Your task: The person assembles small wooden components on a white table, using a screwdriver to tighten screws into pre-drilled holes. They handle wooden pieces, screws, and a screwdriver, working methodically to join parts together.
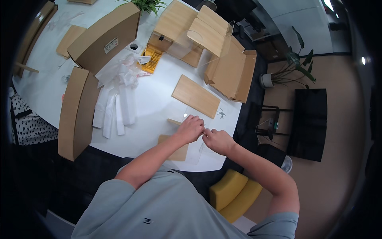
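Note:
My left hand (190, 130) and my right hand (219, 142) meet above the near right part of the white table, fingers closed and fingertips together. Whatever they pinch is too small to make out. Under and around them lies a clear plastic sheet (194, 154). A light wooden panel (195, 96) rests flat just beyond the hands, with several small metal pieces (221, 114) by its right end. Next to my left hand, the end of a wooden strip (173, 121) shows. A smaller wooden board (180, 153) is partly hidden beneath my left forearm.
White foam strips and plastic wrap (121, 97) lie left, beside an upright cardboard box (78, 113). Farther back are a yellow tool case (152, 59), a wooden cabinet (175, 22) with clear panels and an open carton (232, 71). A yellow chair (234, 193) stands at the near edge.

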Motion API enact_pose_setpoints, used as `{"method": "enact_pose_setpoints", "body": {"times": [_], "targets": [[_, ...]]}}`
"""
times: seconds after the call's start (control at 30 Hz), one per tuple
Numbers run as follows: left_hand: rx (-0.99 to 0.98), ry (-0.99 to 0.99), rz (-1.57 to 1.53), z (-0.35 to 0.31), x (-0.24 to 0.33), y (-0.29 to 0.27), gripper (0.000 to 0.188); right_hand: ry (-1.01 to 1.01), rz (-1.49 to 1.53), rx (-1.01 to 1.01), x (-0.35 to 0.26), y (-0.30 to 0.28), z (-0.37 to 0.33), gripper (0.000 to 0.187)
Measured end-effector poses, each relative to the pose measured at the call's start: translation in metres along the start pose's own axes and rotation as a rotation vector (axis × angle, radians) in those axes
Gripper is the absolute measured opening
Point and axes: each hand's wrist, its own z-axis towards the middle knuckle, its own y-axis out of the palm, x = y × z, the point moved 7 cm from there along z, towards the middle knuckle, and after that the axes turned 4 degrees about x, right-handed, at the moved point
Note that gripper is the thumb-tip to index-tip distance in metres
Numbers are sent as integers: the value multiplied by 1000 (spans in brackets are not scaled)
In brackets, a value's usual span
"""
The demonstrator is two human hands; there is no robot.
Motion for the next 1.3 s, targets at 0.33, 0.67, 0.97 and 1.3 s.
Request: {"method": "enact_pose_setpoints", "body": {"times": [0.33, 0.67, 0.97, 1.3], "targets": [[-24, -22, 158, -1, -1, -27, 45, 645, 578, -191, 35, 37, 1, 24], [-100, -565, -431, -32, -67, -36, 85, 542, 518, -126, 29, 25, -6, 21], [13, -584, -549, -33, -66, -28, 64, 196, 160, -130, 20, 8, -10, 9], [2, -786, -893, -37, -62, -14, 42, 956, 798, -98, 49, 37, -12, 18]]}}
